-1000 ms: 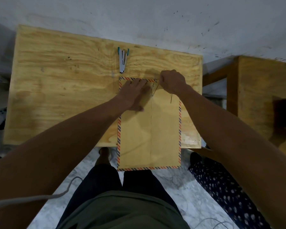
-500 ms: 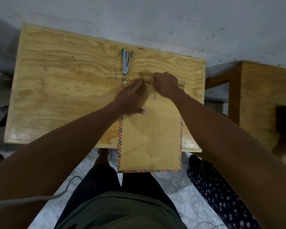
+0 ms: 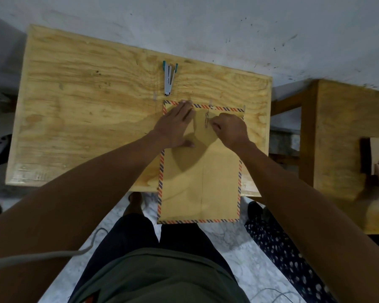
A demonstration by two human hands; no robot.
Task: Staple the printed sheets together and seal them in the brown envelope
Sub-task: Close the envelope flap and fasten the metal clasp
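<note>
I press my left hand (image 3: 177, 125) flat, fingers straight, on the brown envelope's (image 3: 197, 180) flap end, just below the stapler (image 3: 169, 78) lying untouched on the plywood table (image 3: 85, 110). My right hand (image 3: 229, 131) has its fingers curled at the thin metal clasp (image 3: 206, 120) near the flap's centre; whether they pinch it, I cannot tell. To seal well, hold the flap flush, then bend each prong flat. The envelope is smooth kraft paper with a striped border, its lower end overhanging the table's near edge. No printed sheets are visible.
</note>
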